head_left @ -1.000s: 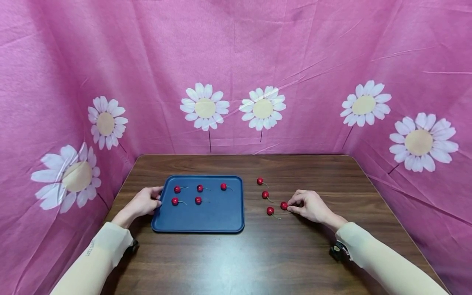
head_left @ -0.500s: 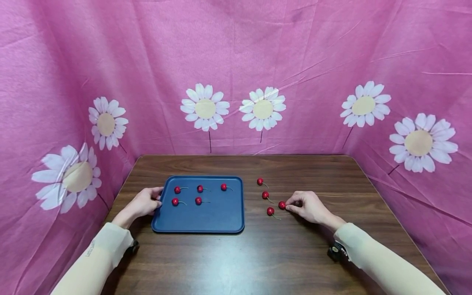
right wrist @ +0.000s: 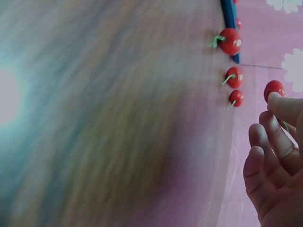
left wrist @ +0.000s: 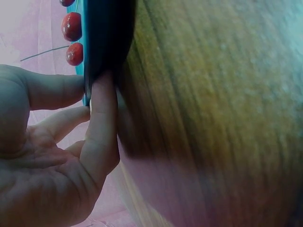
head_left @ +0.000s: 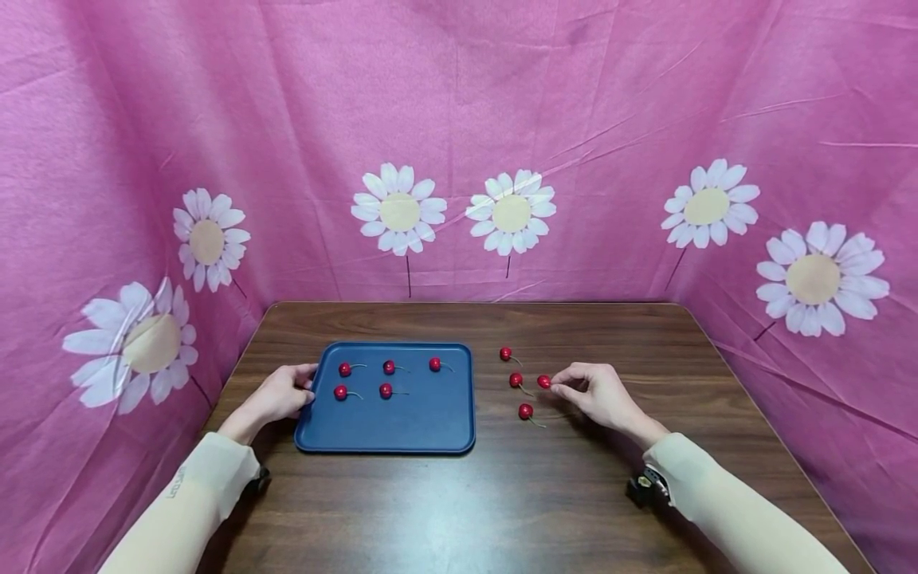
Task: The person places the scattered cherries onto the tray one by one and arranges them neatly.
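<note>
One probably light, slick cherry [head_left: 543, 382] we're pinching stem-side with our right hand [head_left: 601, 395], left hand [head_left: 275, 396] gripping the tray [head_left: 423, 426].

Arms [head_left: 746, 502] fwd & well apart, L hand [head_left: 272, 395] pinching, R hand [head_left: 606, 397] also in thumb-finger pinch.

One small line of dark lettering [head_left: 175, 483] stands on the person's pale left sleeve [head_left: 188, 502], on the forearm beside the worktop's [head_left: 344, 518] left edge, towards its near corner. It runs slantwise and seems to begin "Let"; the remaining letters are too small and blurred to read.
</note>
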`<state>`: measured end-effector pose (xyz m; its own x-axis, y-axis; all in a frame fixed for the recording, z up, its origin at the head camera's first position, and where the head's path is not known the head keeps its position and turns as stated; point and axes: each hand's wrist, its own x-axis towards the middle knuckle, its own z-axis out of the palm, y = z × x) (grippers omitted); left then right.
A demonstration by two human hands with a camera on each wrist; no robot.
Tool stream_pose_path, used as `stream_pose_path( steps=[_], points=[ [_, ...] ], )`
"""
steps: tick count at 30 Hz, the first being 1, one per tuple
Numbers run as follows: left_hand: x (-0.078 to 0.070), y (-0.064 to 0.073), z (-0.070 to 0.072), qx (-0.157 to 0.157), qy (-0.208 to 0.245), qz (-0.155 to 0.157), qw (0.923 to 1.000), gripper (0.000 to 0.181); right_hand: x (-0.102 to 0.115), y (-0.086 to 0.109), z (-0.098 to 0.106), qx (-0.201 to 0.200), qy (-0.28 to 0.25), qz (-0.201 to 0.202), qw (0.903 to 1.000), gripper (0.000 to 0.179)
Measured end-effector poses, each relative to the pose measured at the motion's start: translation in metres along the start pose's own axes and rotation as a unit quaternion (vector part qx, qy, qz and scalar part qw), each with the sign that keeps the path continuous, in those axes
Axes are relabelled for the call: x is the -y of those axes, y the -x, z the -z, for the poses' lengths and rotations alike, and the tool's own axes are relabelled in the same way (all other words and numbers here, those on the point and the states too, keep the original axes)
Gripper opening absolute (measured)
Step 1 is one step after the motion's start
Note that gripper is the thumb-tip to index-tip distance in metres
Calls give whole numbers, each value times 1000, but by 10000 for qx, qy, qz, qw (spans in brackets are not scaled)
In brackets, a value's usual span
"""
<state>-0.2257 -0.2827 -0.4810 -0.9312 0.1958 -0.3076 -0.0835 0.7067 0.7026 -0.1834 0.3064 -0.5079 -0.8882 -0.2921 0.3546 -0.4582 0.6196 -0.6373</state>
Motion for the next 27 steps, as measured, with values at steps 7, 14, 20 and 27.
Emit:
stream_pose_path(
  steps=[7, 14, 20, 27],
  points=[
    [-1, 1, 0, -7, -57, -25, 10000, 70, 16, -13, -10, -24, -322, -149, 9994, 10],
    [-1, 0, 0, 11, -126, 39, 9999, 71, 27, -26, -21, 134, -543, -183, 9983, 10],
    [-1, -1, 1, 34, -105, 86, 9999, 71, 36, -37, -32, 229, -760, -222, 9966, 11],
    [-1, 0, 2, 60, 26, 42, 10000, 72, 50, -50, -53, 212, -796, -8, 9966, 11]
  ],
)
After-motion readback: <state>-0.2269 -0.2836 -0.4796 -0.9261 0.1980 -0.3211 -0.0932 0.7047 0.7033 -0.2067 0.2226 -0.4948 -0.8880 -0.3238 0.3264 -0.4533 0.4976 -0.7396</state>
